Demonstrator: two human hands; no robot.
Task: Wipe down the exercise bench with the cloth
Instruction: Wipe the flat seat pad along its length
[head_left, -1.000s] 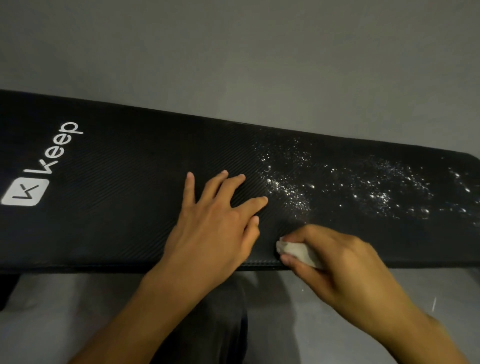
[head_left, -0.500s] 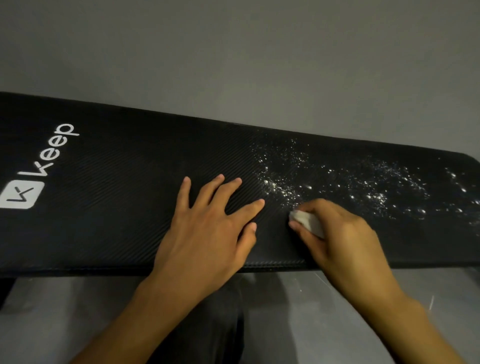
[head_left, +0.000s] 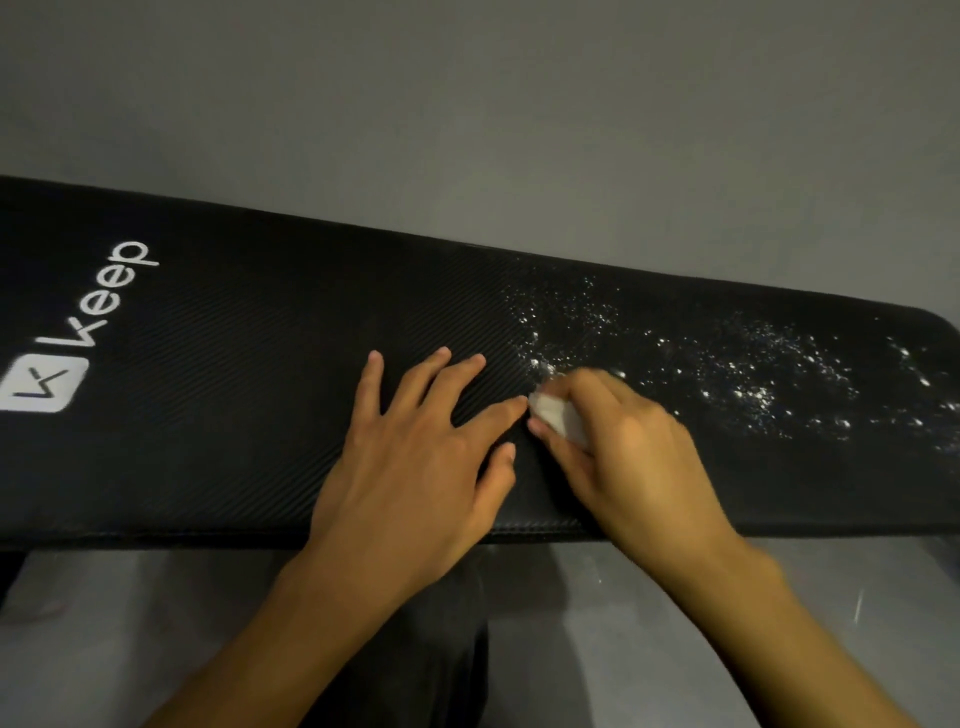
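Exercise bench (head_left: 234, 415): long black pad with a fine diagonal ribbed texture, running across the view from left to right, its far edge slanting downward toward the right. White logo (head_left: 78, 343) printed at the left end, a square emblem followed by the word "Keep", letters turned sideways.

Droplets (head_left: 753, 374): scattered white, glinting specks over the right part of the pad, densest just beyond the right hand and thinning toward the right end. The left part of the pad shows none.

Cloth (head_left: 558, 415): small pale wad, pressed on the pad near its middle, at the left border of the speckled patch. Only a corner shows; the rest is covered by fingers.

Right hand (head_left: 623, 462): knuckles up, fingers curled closed around the cloth, thumb beneath it; slightly blurred. Forearm enters from the lower right.

Left hand (head_left: 421, 467): flat on the pad, palm down, fingers spread wide, holding nothing. Its index fingertip lies just beside the cloth. Forearm enters from the bottom centre.

Surroundings: plain grey floor (head_left: 467, 130) beyond the bench and in front of it. Dark upright shape (head_left: 415, 665) below the near edge, between the forearms; cannot tell what it is.
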